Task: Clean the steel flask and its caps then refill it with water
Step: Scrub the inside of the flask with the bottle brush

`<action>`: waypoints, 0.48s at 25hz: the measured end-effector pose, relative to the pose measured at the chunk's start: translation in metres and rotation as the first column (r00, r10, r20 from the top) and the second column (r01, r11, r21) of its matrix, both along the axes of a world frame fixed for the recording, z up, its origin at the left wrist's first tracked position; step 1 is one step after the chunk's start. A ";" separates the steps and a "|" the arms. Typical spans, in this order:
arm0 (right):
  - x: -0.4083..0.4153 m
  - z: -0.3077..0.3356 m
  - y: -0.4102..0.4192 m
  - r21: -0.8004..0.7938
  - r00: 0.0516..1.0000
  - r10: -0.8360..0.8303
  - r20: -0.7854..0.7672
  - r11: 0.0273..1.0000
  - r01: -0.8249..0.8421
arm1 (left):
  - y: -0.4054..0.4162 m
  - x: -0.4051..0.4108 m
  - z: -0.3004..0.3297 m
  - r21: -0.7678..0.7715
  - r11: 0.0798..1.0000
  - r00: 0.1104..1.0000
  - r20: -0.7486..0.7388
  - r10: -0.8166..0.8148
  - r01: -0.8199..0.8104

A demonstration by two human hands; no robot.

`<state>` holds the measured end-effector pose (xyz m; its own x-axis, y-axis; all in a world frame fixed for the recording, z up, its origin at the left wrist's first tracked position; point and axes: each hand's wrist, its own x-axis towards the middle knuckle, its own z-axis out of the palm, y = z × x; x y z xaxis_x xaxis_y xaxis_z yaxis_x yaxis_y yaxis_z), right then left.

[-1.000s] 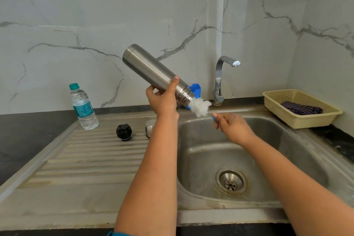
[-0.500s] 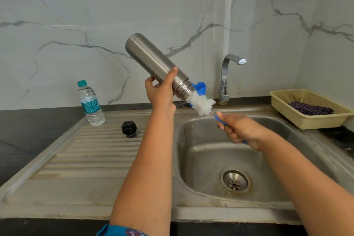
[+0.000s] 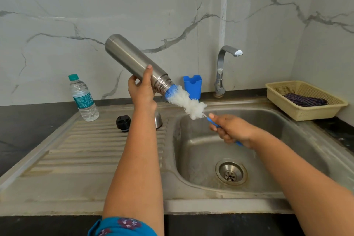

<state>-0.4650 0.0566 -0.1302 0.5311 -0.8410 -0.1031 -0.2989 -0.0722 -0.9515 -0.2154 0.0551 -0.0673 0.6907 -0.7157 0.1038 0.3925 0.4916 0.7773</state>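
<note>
Left hand (image 3: 141, 90) grips flask (image 3: 134, 63) near its threaded neck, held above the drainboard, tilted, mouth down toward the sink (image 3: 287, 124). Right hand (image 3: 231, 130) is curled round the blue handle of the brush (image 3: 185, 102); the blue tip sits at the flask mouth, white bristles outside. Black cap (image 3: 123, 123) and steel cap (image 3: 158, 119) rest on drainboard. Bottle (image 3: 83, 98) stands at back left.

From my remote feed: a blue holder (image 3: 192, 86) stands against the marble wall (image 3: 115, 5); a cream basket (image 3: 306, 110) holds dark striped cloth (image 3: 304, 99).
</note>
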 end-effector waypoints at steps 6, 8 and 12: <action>-0.001 -0.012 -0.012 -0.986 0.751 -0.658 -0.053 0.154 0.065 | 0.000 -0.018 0.007 -0.011 0.997 0.994 -0.074 0.075 -0.076; -0.007 -0.003 -0.011 -0.790 0.900 -0.400 -0.170 0.602 0.118 | 0.002 -0.013 0.006 -0.026 0.998 0.998 -0.032 0.053 -0.054; -0.035 0.008 -0.018 0.243 0.983 0.092 0.161 0.961 -0.130 | 0.005 -0.004 -0.004 -0.031 0.999 0.996 0.073 -0.041 0.043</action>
<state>-0.5002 0.0383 -0.1223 0.6450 -0.7326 -0.2174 -0.1580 0.1505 -0.9759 -0.2189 0.0604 -0.0712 0.6498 -0.7394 0.1761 0.3565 0.5011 0.7885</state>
